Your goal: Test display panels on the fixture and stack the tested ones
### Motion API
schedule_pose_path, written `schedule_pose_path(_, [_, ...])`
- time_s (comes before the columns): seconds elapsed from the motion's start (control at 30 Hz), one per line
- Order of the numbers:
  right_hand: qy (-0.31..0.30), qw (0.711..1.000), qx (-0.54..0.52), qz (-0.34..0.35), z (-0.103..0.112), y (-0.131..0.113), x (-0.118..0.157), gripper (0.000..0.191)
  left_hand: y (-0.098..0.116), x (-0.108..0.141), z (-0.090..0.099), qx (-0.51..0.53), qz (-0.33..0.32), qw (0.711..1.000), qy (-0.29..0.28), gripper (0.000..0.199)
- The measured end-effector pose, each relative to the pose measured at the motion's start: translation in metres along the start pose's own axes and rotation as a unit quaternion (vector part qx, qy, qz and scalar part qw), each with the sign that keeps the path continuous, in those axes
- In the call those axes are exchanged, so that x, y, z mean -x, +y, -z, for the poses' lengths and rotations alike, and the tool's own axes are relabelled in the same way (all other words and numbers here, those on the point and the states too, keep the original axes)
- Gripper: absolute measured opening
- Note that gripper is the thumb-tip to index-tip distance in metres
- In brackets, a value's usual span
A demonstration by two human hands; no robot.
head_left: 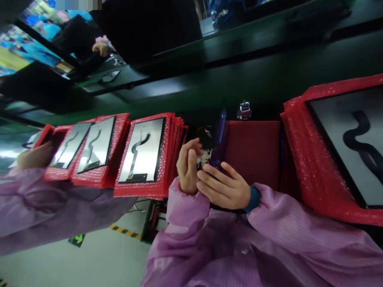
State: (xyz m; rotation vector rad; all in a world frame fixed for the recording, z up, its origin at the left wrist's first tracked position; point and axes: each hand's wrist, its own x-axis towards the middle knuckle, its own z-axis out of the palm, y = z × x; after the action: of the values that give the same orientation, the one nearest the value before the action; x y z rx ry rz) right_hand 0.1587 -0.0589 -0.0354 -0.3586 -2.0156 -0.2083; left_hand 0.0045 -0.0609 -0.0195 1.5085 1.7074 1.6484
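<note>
Two lilac sleeves (278, 207) end at two hands (226, 189), four panels (154, 139) lying around.

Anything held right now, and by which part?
No hold visible: left hand loosely curled, right hand open at the lower end of the blue strip; contact there can't be told.

Well to the left of your left hand (189, 167), you can see a green arrow sign (77, 239) on the floor (98, 259). Markings on the small metal device (244, 110) beyond your hands are too small to read.
</note>
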Motion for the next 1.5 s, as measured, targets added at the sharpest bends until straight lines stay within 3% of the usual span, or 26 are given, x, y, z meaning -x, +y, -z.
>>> schedule_pose_path(0.07, [0.003,1.000,-0.015,-0.004,0.001,0.000,0.002,0.024,-0.015,0.016,0.018,-0.134,-0.042,0.990,-0.006,0.028])
schedule_pose_path(0.17, [0.010,0.999,-0.035,-0.006,0.001,0.001,0.005,0.025,-0.040,0.045,0.032,-0.308,-0.089,0.943,-0.092,0.023])
schedule_pose_path(0.27, [0.029,0.999,-0.043,-0.013,-0.003,0.002,0.009,0.025,-0.056,0.063,0.029,-0.386,-0.096,0.907,-0.140,0.026])
schedule_pose_path(0.37, [0.063,0.997,-0.047,-0.027,-0.007,0.002,0.015,0.028,-0.059,0.066,0.022,-0.427,-0.096,0.888,-0.145,0.029])
schedule_pose_path(0.53, [0.105,0.993,-0.040,-0.041,-0.010,0.004,0.020,0.033,-0.055,0.062,0.020,-0.467,-0.090,0.865,-0.161,0.033])
schedule_pose_path(0.9, [0.097,0.993,-0.044,-0.047,-0.010,0.003,0.017,0.030,-0.057,0.067,0.023,-0.466,-0.144,0.850,-0.199,0.039])
schedule_pose_path(1.17, [0.082,0.993,-0.071,-0.038,-0.006,0.003,0.014,0.046,-0.055,0.062,0.022,-0.440,-0.095,0.866,-0.219,0.040])
schedule_pose_path(1.23, [0.066,0.993,-0.066,-0.076,0.002,-0.002,0.013,0.052,-0.056,0.062,0.023,-0.427,-0.096,0.874,-0.212,0.039])
schedule_pose_path(1.3, [0.057,0.982,-0.073,-0.165,0.013,-0.010,0.012,0.058,-0.057,0.062,0.024,-0.415,-0.098,0.880,-0.208,0.039])
schedule_pose_path(1.37, [0.045,0.961,-0.071,-0.265,0.027,-0.020,0.013,0.061,-0.059,0.063,0.024,-0.412,-0.100,0.883,-0.202,0.039])
schedule_pose_path(1.5, [0.052,0.913,-0.028,-0.404,0.052,-0.038,0.021,0.049,-0.060,0.063,0.024,-0.422,-0.111,0.879,-0.193,0.040])
